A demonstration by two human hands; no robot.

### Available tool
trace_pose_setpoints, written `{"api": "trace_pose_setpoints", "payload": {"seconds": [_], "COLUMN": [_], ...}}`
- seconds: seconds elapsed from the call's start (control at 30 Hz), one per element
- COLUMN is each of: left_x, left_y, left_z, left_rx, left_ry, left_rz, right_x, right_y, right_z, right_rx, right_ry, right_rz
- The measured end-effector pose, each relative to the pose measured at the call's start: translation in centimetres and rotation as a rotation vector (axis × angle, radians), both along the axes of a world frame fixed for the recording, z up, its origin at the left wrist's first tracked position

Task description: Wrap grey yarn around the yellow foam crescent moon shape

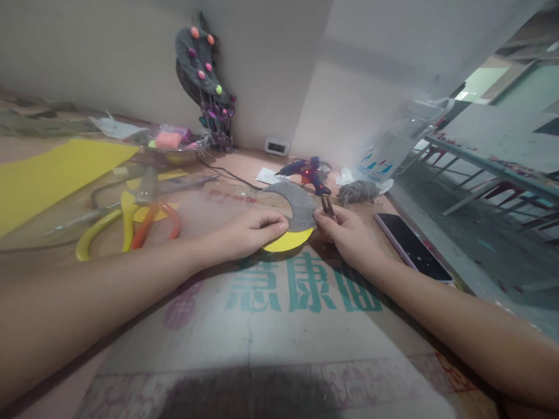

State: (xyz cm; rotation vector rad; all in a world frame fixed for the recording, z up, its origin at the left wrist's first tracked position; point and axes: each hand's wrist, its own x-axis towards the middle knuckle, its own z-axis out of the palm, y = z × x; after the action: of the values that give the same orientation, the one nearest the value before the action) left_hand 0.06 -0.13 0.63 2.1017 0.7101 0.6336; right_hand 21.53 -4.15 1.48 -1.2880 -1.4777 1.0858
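Observation:
A crescent [297, 203], yellow card partly covered with grey yarn, is held just above the cardboard. The yarn covers its upper and right part, and bare yellow shows along the bottom. My left hand [248, 233] is closed, pinching the crescent's lower left between thumb and fingers. My right hand [343, 230] is closed at the right edge of the crescent. In its grip are small dark snips [327, 206], two pointed blades upward; their handles are hidden. A ball of grey yarn [358, 191] lies beyond the right hand.
A lit glue gun [308, 173] rests behind the crescent. Orange-and-yellow-handled pliers [151, 224], yellow card [56, 180] and a bowl [174, 152] are left. A phone [413, 247] and a clear bottle [388, 145] stand right; a decorated grey moon [196, 64] leans on the wall.

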Motion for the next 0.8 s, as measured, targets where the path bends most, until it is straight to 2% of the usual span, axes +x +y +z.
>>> {"api": "trace_pose_setpoints", "payload": {"seconds": [0.2,0.4,0.57,0.67,0.8], "left_x": [0.11,0.03,0.17,0.22,0.05], "left_y": [-0.11,-0.11,-0.14,-0.24,-0.17], "left_z": [0.12,0.06,0.22,0.39,-0.03], "left_rx": [0.005,0.004,0.012,-0.041,-0.2], "left_ry": [0.009,0.023,-0.009,-0.021,-0.007], "left_rz": [0.022,-0.008,0.018,0.048,0.092], "right_x": [-0.07,-0.06,0.16,0.2,-0.04], "right_y": [-0.05,-0.14,0.04,0.0,-0.23], "right_z": [0.16,0.12,-0.08,-0.2,-0.24], "right_rx": [0.023,0.038,0.007,-0.03,-0.033], "right_ry": [-0.038,-0.047,0.011,0.037,-0.037], "right_rz": [0.0,0.003,0.025,0.079,0.194]}}
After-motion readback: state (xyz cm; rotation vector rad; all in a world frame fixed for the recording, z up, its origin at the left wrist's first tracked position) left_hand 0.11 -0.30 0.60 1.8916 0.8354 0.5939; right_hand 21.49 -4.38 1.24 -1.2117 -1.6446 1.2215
